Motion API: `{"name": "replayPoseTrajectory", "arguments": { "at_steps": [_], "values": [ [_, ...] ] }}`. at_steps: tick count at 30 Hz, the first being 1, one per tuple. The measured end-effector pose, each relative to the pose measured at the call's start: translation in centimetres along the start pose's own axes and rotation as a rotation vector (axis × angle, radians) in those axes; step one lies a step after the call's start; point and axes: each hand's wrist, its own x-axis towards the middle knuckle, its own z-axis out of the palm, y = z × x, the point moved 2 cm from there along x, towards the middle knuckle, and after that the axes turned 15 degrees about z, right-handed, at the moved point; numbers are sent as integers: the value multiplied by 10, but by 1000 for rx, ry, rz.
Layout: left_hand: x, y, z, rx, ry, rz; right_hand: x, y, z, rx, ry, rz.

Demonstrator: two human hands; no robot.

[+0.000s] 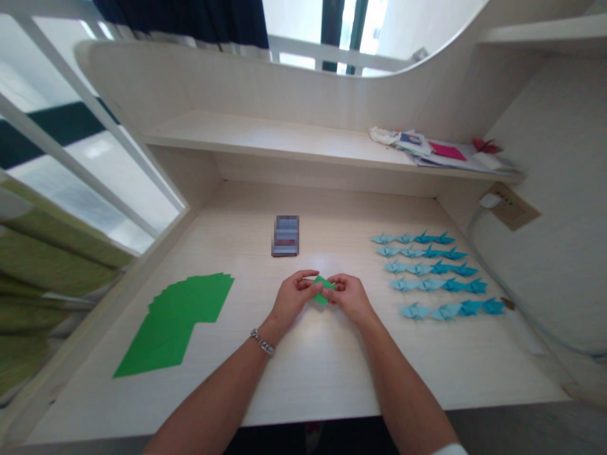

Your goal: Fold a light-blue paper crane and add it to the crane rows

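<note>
Both the left hand (296, 298) and right hand (348, 298) are pinching a folded green origami paper (323, 289) at lower center; I'm seeing it midway between them.

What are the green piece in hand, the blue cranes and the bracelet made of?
The green piece looks like thin matte paper, sharply creased. The blue cranes look like folded paper too: crisp creases, pointed tips, low sheen. The bracelet looks like polished metal links, steel or silver-toned; the exact alloy can't be told.

Silver bracelet (262, 342), L wrist (271, 327)
</note>
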Motion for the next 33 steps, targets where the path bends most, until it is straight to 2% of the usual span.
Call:
{"name": "replayPoseTrajectory", "arguments": {
  "at_steps": [5, 13, 19, 24, 29, 31, 33],
  "values": [
    [-1, 1, -2, 90, 57, 39, -2, 1, 8, -7, -5, -20],
    [2, -1, -8, 42, 118, 85, -7, 3, 24, 98, -51, 61],
    [1, 2, -6, 107, 185, 83, -9, 1, 25, 55, -64, 63],
    [2, 3, -6, 139, 195, 91, -7, 4, 24, 45, -72, 71],
    [6, 5, -9, -5, 274, 109, -3, 6, 18, 48, -20, 54],
    [6, 4, -8, -54, 231, 84, -1, 6, 15, 81, 31, 20],
    [5, 1, -5, -14, 134, 44, 0, 5, 11, 119, 75, -12]
  ]
}}
